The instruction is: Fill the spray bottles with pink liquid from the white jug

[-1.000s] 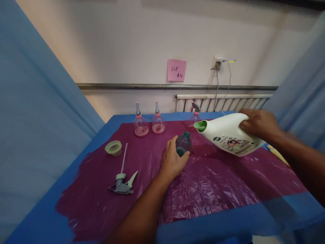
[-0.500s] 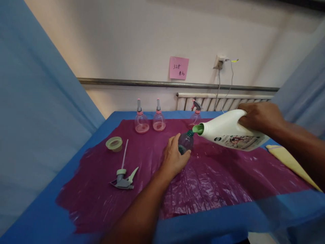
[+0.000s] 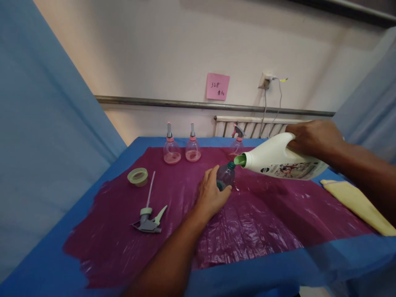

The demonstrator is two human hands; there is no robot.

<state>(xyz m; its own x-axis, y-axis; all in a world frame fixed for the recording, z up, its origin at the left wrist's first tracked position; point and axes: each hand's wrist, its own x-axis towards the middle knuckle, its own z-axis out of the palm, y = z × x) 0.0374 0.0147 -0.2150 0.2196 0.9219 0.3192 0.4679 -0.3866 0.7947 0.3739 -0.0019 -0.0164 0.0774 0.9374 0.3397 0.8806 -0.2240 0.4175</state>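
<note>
My left hand point(image 3: 212, 193) is wrapped round a clear spray bottle body point(image 3: 227, 175) with a green threaded neck, tilted to the right. Some liquid shows low inside it. With my right hand point(image 3: 314, 138) I grip the handle of a large white jug point(image 3: 278, 159), tipped onto its side. The jug's green pouring spout point(image 3: 240, 160) meets the bottle's mouth; whether liquid is flowing I cannot tell. A grey and pale green trigger sprayer head point(image 3: 147, 222) with its dip tube lies on the purple plastic sheet point(image 3: 173, 194), left of my left forearm.
Two pink-collared spray bottles, one at the left point(image 3: 172, 152) and one beside it point(image 3: 193, 150), hold pink liquid. A third spray bottle point(image 3: 237, 144) stands behind the jug. A pale green ring-shaped container point(image 3: 137, 176) sits at left, a yellow cloth point(image 3: 359, 206) at right.
The view has shifted slightly. Both hands keep their grip, and the jug's spout stays at the bottle's mouth, with the jug's body a little more level.
</note>
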